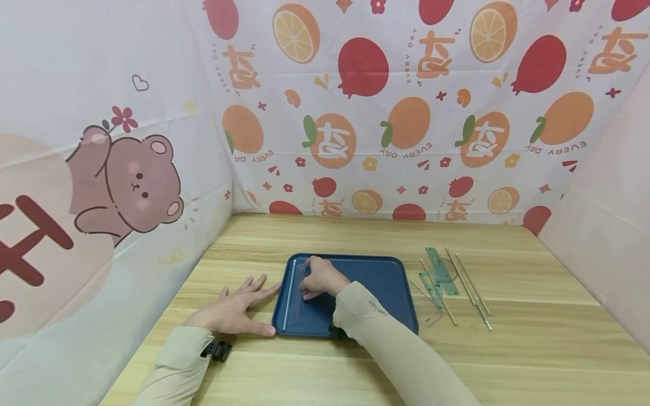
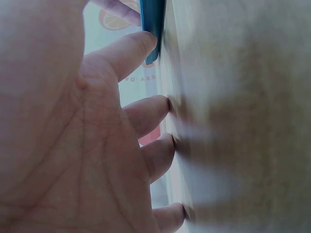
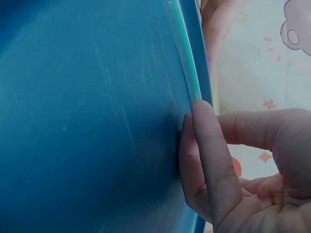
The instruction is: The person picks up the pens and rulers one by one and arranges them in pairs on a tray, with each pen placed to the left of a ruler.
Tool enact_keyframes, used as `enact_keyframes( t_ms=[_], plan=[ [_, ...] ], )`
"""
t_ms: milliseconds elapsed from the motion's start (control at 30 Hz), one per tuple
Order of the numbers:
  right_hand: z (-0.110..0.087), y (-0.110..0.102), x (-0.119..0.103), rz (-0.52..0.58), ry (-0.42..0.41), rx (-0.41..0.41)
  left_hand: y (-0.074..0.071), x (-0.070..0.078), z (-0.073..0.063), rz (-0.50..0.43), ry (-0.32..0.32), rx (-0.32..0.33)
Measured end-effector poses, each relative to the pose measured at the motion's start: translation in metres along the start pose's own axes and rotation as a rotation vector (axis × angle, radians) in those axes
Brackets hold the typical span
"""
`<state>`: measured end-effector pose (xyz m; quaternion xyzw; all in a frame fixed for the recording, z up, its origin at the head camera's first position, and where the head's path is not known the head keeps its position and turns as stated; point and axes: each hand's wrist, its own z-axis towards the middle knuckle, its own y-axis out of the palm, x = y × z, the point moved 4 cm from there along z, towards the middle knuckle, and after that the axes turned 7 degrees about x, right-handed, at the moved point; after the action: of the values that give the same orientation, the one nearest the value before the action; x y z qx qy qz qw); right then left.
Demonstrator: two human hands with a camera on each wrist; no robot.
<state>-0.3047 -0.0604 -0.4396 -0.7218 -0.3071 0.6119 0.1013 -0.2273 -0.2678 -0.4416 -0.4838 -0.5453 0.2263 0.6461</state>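
Observation:
A blue tray (image 1: 365,293) lies on the table. Along its left side is a slim light-blue pencil (image 1: 289,296), with a clear ruler (image 1: 297,301) lengthwise beside it. My right hand (image 1: 324,277) reaches over the tray, thumb and fingers bent at the ruler's far part. In the right wrist view the right hand's fingertips (image 3: 201,109) come together at the ruler edge beside the pencil (image 3: 188,56). Left of the tray my left hand (image 1: 231,310) rests on the table with fingers spread. Its thumb touches the tray rim (image 2: 153,48) in the left wrist view.
Right of the tray lie green rulers (image 1: 440,270), a clear set square (image 1: 431,318) and several wooden pencils (image 1: 472,282), partly crossing one another. Patterned cloth walls (image 1: 355,141) stand behind and beside the wooden table (image 1: 508,361).

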Motion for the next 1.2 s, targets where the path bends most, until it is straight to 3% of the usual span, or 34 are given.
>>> enact_keyframes(
  t_ms=[333,600,1200],
  plan=[
    [-0.002,0.000,0.000,0.008,0.004,-0.005,0.000,-0.002,0.001,-0.004,0.005,0.000],
    [-0.008,-0.003,-0.002,0.079,-0.006,-0.040,-0.001,0.001,0.001,-0.002,0.011,-0.002],
    [-0.012,-0.030,0.006,0.019,-0.064,-0.079,-0.001,0.002,0.000,-0.005,0.016,0.005]
  ],
)
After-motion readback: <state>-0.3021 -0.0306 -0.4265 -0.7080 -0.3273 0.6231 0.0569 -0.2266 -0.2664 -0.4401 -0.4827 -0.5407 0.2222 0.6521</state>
